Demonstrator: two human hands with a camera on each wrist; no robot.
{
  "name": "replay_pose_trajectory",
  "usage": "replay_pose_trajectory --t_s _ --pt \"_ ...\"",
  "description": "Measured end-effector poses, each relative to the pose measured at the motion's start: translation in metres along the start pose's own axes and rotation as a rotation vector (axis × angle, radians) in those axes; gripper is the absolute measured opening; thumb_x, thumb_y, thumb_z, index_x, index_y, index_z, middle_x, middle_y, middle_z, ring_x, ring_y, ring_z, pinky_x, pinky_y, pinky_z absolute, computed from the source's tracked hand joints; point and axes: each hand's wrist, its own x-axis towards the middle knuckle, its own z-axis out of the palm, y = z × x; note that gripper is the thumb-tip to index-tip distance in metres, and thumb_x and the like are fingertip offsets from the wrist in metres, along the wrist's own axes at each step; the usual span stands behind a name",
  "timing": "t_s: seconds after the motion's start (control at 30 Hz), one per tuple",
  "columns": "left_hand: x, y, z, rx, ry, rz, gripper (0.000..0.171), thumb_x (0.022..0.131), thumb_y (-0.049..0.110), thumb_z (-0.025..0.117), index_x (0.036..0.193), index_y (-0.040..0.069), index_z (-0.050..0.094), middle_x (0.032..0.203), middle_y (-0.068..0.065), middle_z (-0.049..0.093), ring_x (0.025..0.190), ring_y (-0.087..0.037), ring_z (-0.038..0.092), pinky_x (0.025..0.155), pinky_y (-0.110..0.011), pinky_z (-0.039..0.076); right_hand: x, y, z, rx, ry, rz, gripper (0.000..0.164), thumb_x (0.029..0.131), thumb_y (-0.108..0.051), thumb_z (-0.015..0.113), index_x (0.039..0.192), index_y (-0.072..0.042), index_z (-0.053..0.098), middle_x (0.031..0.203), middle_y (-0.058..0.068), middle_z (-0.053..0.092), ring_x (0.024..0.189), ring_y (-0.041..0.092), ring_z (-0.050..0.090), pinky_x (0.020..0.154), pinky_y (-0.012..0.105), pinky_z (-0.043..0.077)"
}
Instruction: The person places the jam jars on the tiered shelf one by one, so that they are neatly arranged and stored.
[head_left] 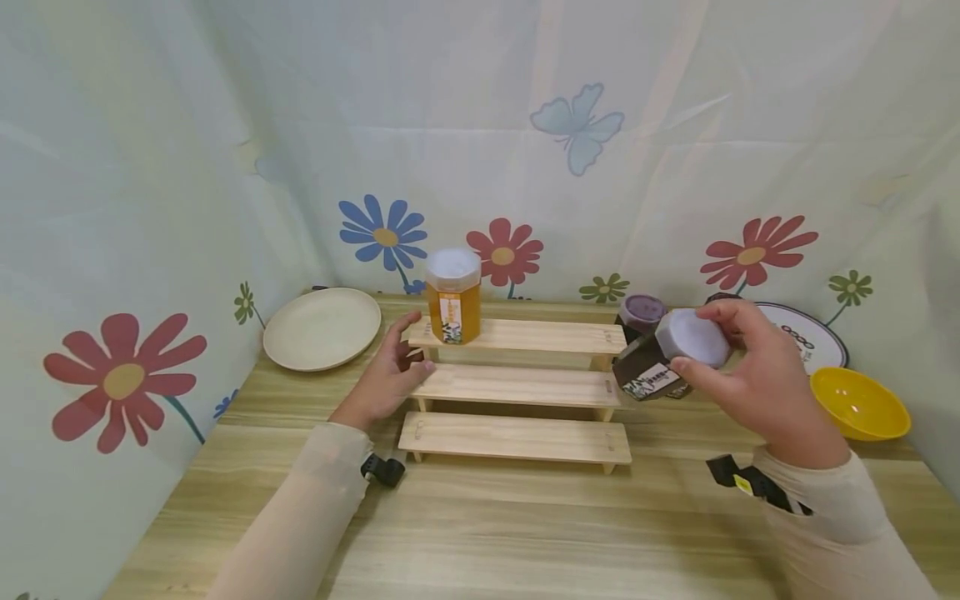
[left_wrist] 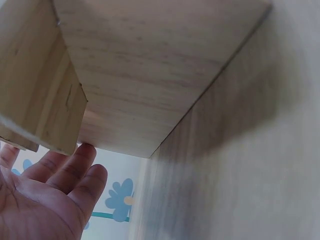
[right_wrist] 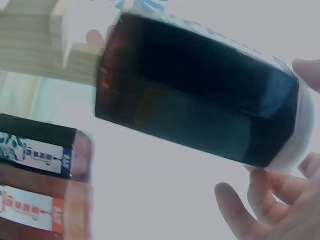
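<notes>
My right hand (head_left: pixel 765 367) pinches a dark jar (head_left: pixel 645 371) by its whitish lid, the jar tilted with its base toward the left. It is off the table, just right of the three-tier wooden stand (head_left: pixel 517 385). In the right wrist view, the dark jar (right_wrist: pixel 195 95) lies slantwise, fingers and thumb about its lid. At the stand's left end, my left hand (head_left: pixel 386 371) touches the tiers, its thumb at the middle one. The left wrist view shows the fingers (left_wrist: pixel 75 167) loosely extended against the wood. An amber jar (head_left: pixel 453 312) with a pale lid stands on the top tier, left side.
A purple-lidded jar (head_left: pixel 643 310) stands behind the held one. Two labelled jars, one dark (right_wrist: pixel 37 145) and one reddish-brown (right_wrist: pixel 35 207), show lower left in the right wrist view. A cream plate (head_left: pixel 322 329) lies left; a yellow bowl (head_left: pixel 858 404) and white oval plate (head_left: pixel 813 337) lie right.
</notes>
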Motion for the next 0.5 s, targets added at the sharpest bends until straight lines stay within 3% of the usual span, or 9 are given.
replay_pose_trajectory --t_s 0.27,0.5 --pt "0.000 0.001 0.000 -0.008 0.002 -0.007 0.083 0.105 0.004 0.060 0.169 0.024 0.013 0.158 -0.027 0.045 0.143 -0.046 0.050 0.114 -0.060 0.044 0.002 0.002 0.021 0.031 0.126 -0.011 0.056 0.080 -0.003 0.091 0.126 -0.001 0.060 0.121 0.018 0.064 0.095 0.015 0.052 0.075 0.002 0.044" --pt "0.000 0.001 0.000 0.006 0.007 -0.006 0.082 0.104 0.005 0.061 0.169 0.023 0.013 0.157 -0.027 0.047 0.142 -0.046 0.051 0.114 -0.061 0.044 0.004 0.001 0.027 0.057 0.153 -0.014 0.052 0.082 -0.004 0.090 0.126 -0.002 0.063 0.126 0.018 0.064 0.089 0.012 0.055 0.071 0.005 0.047"
